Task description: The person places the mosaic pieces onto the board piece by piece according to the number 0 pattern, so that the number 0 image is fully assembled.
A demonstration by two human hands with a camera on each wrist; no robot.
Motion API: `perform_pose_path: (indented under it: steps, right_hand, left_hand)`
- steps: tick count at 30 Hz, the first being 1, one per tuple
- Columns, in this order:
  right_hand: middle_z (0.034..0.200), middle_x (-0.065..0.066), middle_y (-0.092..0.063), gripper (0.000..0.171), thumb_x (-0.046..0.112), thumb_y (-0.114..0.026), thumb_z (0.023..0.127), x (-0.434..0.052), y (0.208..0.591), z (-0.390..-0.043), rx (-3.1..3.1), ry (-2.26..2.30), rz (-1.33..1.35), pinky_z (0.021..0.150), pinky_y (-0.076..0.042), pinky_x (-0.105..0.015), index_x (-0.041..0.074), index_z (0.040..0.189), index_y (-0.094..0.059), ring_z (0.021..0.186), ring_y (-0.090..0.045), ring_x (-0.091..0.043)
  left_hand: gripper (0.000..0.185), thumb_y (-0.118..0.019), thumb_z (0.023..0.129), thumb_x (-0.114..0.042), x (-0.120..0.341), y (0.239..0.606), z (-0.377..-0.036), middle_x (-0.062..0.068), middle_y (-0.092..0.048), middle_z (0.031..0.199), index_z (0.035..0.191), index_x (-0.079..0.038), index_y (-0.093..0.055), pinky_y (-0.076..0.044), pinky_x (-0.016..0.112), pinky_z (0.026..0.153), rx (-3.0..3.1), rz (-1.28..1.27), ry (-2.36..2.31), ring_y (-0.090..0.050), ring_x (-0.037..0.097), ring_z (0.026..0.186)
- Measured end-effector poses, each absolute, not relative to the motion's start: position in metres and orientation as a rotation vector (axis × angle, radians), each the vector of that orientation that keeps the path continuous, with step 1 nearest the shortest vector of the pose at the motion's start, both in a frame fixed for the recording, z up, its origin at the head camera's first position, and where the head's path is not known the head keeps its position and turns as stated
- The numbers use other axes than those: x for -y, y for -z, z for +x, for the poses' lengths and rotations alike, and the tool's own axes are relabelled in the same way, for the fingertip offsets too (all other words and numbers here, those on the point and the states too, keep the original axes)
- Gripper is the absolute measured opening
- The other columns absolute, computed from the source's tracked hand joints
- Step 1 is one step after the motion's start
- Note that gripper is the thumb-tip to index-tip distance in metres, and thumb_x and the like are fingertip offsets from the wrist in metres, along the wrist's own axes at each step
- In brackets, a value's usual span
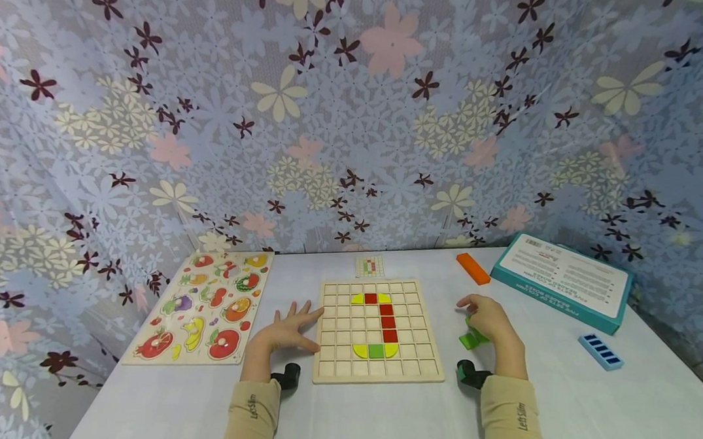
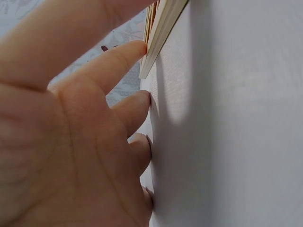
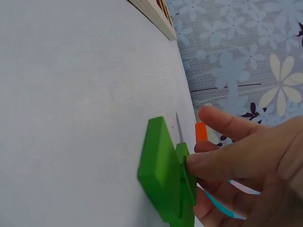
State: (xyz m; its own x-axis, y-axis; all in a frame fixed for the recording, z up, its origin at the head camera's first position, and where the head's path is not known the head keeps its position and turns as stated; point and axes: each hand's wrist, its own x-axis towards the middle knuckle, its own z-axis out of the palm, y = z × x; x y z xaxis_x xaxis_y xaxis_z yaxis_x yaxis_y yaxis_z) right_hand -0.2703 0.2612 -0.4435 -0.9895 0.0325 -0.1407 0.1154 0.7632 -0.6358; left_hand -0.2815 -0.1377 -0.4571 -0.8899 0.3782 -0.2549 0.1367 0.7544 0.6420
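A wooden grid board (image 1: 377, 380) lies in front of me, with red, yellow and green tiles (image 1: 376, 351) set in some of its squares. My left hand (image 1: 288, 331) rests at its left edge, fingers spread and fingertips on the rim and tabletop. To the right of the board, my right hand (image 1: 487, 319) is over a small group of green blocks (image 1: 471, 340). In the right wrist view its thumb presses one green block (image 3: 188, 177) with fingers curled behind it, while the index finger extends free. A thicker green block (image 3: 158, 170) leans in front.
A small pattern card (image 1: 370, 266) lies behind the board. On the left is a fruit puzzle board (image 1: 189, 363). An orange block (image 1: 474, 269), a teal-edged box (image 1: 561, 281) and a blue block with dark slots (image 1: 601, 351) lie to the right. A floral curtain (image 1: 344, 114) hangs behind the table.
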Motion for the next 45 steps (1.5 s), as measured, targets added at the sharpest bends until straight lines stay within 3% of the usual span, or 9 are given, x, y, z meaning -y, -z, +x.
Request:
perform_pose_path:
  steps: [8,16,23,31,38,45]
  right_hand:
    - [0.118,-0.028,-0.046,0.047,-0.014,-0.05,0.067,-0.258,0.44,-0.271,-2.861,1.059,0.11,0.083,-0.045,-0.052,-0.001,0.111,-0.06,0.099,-0.046,-0.04]
    - [0.119,-0.026,-0.043,0.048,-0.013,-0.053,0.066,-0.256,0.439,-0.271,-2.859,1.095,0.101,0.075,-0.045,-0.043,0.001,0.112,-0.061,0.094,-0.044,-0.037]
    - [0.115,-0.027,-0.05,0.037,0.003,-0.062,0.079,-0.252,0.435,-0.271,-2.858,1.09,0.109,0.082,-0.045,-0.05,-0.001,0.116,-0.057,0.096,-0.047,-0.038]
    - [0.094,-0.018,-0.059,0.029,0.015,-0.062,0.086,-0.245,0.432,-0.272,-2.871,1.112,0.126,0.063,-0.049,-0.031,-0.001,0.11,-0.061,0.073,-0.054,-0.023]
    - [0.094,-0.019,-0.061,0.028,0.017,-0.064,0.083,-0.244,0.429,-0.269,-2.906,1.101,0.086,0.071,-0.047,-0.041,-0.001,0.105,-0.061,0.08,-0.055,-0.027]
    - [0.091,-0.015,-0.062,0.026,0.017,-0.066,0.082,-0.238,0.428,-0.272,-2.906,1.163,0.004,0.074,-0.047,-0.042,0.001,0.101,-0.062,0.081,-0.056,-0.026]
  left_hand:
    - [0.087,-0.079,0.066,-0.026,0.138,0.457,-0.282,0.014,-0.015,0.153,0.142,-0.017,-0.038,0.013,0.06,0.107,-2.584,0.402,-0.91,0.006,0.037,0.14]
    - [0.088,-0.079,0.066,-0.028,0.14,0.457,-0.283,0.014,-0.015,0.153,0.143,-0.018,-0.037,0.013,0.06,0.106,-2.584,0.4,-0.903,0.006,0.037,0.14]
    - [0.088,-0.079,0.066,-0.027,0.141,0.457,-0.282,0.014,-0.015,0.153,0.143,-0.018,-0.037,0.013,0.06,0.106,-2.577,0.397,-0.904,0.006,0.038,0.14]
    - [0.088,-0.079,0.067,-0.027,0.141,0.455,-0.281,0.014,-0.015,0.153,0.143,-0.017,-0.036,0.013,0.06,0.107,-2.578,0.401,-0.905,0.006,0.038,0.14]
    - [0.088,-0.079,0.067,-0.027,0.139,0.456,-0.282,0.014,-0.013,0.154,0.143,-0.018,-0.036,0.014,0.06,0.107,-2.57,0.416,-0.898,0.007,0.037,0.14]
    - [0.088,-0.078,0.067,-0.028,0.139,0.456,-0.282,0.013,-0.013,0.154,0.143,-0.018,-0.036,0.014,0.059,0.107,-2.57,0.419,-0.896,0.007,0.037,0.14]
